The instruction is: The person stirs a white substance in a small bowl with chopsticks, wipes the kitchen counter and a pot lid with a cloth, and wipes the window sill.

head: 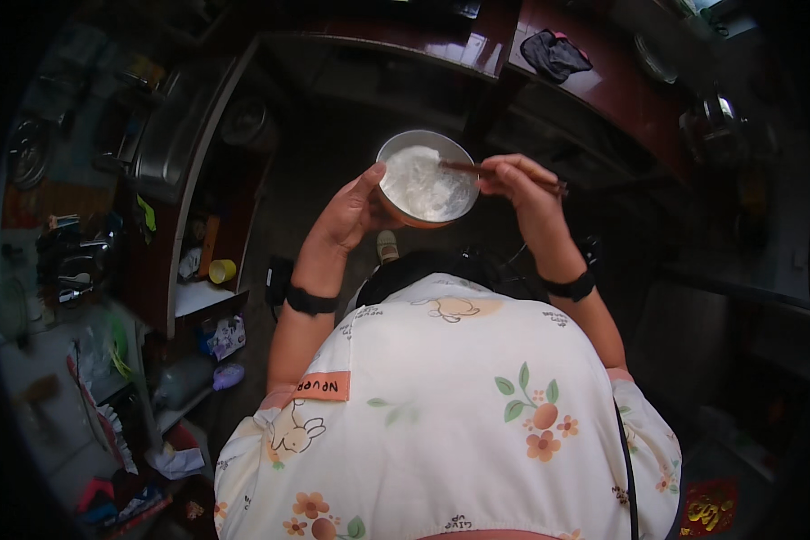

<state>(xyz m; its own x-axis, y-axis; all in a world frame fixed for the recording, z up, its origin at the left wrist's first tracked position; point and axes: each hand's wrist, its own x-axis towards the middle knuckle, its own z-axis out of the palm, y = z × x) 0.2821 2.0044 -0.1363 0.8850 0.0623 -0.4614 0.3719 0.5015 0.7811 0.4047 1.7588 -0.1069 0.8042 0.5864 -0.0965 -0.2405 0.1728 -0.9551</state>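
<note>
A round bowl (393, 210) with a pale inside and an orange-brown outside is held up before me, over the dark floor. My left hand (354, 209) grips its left side, thumb on the rim and fingers underneath. White powdery or pasty stuff (415, 179) lies in the bowl; its exact kind cannot be told. From the right, my right hand (523, 185) holds brown chopsticks (464, 167), their tips in the white stuff. Each forearm has a black band around it.
A dark red counter (611, 111) with a dark cloth (555, 55) on it runs along the upper right. At the left, an open cabinet shelf (199, 297) holds a yellow cup (222, 271). A steel sink or tray (175, 135) and metal utensils (77, 270) are farther left.
</note>
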